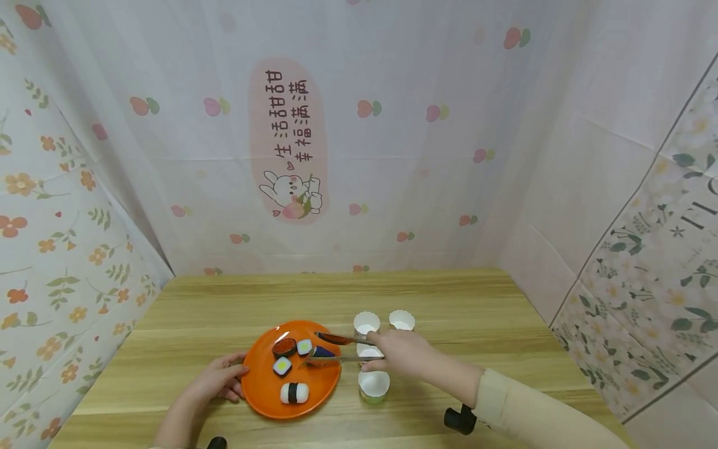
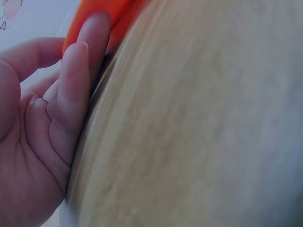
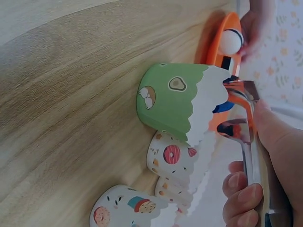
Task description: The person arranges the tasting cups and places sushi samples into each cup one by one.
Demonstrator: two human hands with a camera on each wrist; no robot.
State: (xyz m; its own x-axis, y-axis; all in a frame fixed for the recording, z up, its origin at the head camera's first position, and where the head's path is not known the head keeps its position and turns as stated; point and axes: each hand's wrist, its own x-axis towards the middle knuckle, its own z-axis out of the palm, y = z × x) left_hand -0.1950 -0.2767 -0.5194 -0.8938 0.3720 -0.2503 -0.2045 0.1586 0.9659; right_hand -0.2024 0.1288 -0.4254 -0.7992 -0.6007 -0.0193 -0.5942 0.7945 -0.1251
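Note:
My left hand (image 1: 215,377) pinches the left rim of an orange plate (image 1: 259,390); in the left wrist view its fingers (image 2: 75,80) lie against that rim. Metal tongs (image 1: 350,358) are in the grip of my right hand (image 1: 401,352). Their ends reach over the plate's right side, spread on either side of a dark blue toy sushi piece (image 1: 322,352); I cannot tell whether they touch it. Also on the plate are a red-topped sushi (image 1: 284,347), two rolls with yellow centres (image 1: 282,366), and a white sushi with a black band (image 1: 295,393).
Several paper cups stand right of the plate, under and around the tongs: a green one (image 3: 165,94) nearest me, a donut-print one (image 3: 165,156) behind it, another (image 1: 402,320) at the back right. Printed curtains (image 1: 404,156) enclose the wooden table (image 1: 477,299).

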